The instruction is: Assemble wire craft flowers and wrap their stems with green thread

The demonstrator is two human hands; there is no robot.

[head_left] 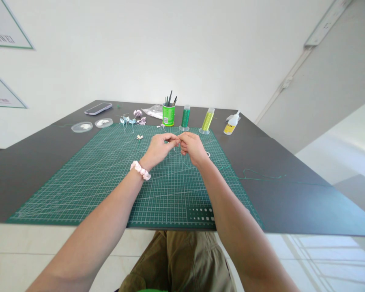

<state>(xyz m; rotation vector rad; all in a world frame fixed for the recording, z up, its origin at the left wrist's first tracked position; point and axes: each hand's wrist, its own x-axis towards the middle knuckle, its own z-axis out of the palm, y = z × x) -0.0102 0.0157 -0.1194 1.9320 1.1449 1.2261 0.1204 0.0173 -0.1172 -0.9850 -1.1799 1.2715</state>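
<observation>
My left hand [158, 148] and my right hand [193, 147] meet fingertip to fingertip above the green cutting mat [109, 178]. Both are closed in a pinch, and whatever sits between the fingers is too small to make out. A pale scrunchie [140, 170] circles my left wrist. Just right of my right hand, part of a small white ring [208, 154] shows on the mat. A small cream flower [139, 137] lies to the left of my left hand. Beyond the hands is a small wired piece [162, 127].
Light blue and lilac fabric flowers [127, 121], two shallow dishes [82, 127] and a phone [98, 108] lie at the back left. A green pen cup [168, 115], green thread spool [185, 117], yellow-green spool [207, 121] and glue bottle [232, 123] stand behind. Loose green thread [258, 174] trails right.
</observation>
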